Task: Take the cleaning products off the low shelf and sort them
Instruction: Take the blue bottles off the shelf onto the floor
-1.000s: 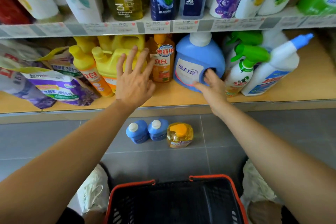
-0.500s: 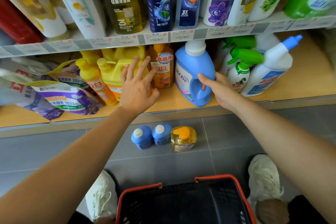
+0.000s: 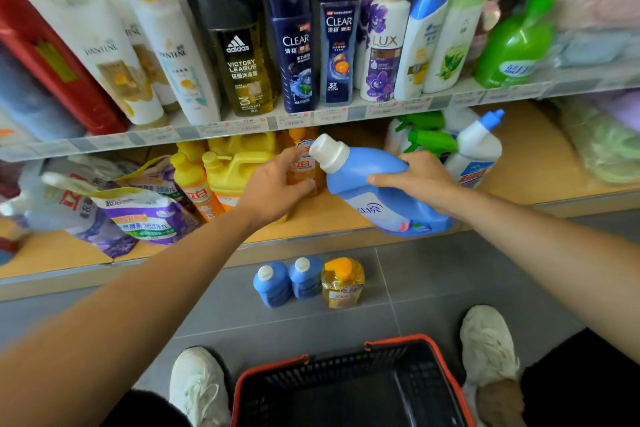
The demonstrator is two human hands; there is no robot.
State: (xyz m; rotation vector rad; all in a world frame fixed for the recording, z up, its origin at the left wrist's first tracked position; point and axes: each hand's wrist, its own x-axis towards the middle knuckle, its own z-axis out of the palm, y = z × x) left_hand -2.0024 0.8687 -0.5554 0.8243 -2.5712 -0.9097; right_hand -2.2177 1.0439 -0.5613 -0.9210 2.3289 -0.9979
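Right grip (image 3: 420, 180) clasps the jug (image 3: 374, 208) by its handle, tilting it clear of the shelf (image 3: 519, 163). Left grip (image 3: 273, 191) wraps the orange bottle (image 3: 300, 168), probably next off.

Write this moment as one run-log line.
right hand: grips blue jug, tilted | left hand: grips orange bottle on low shelf | floor: three bottles

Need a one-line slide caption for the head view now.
Right hand holds a tilted blue detergent jug above the low shelf; left hand grips an orange bottle there.

Three blue bottles (image 3: 381, 198), two green sprayers (image 3: 431, 142), one basket (image 3: 346, 354).
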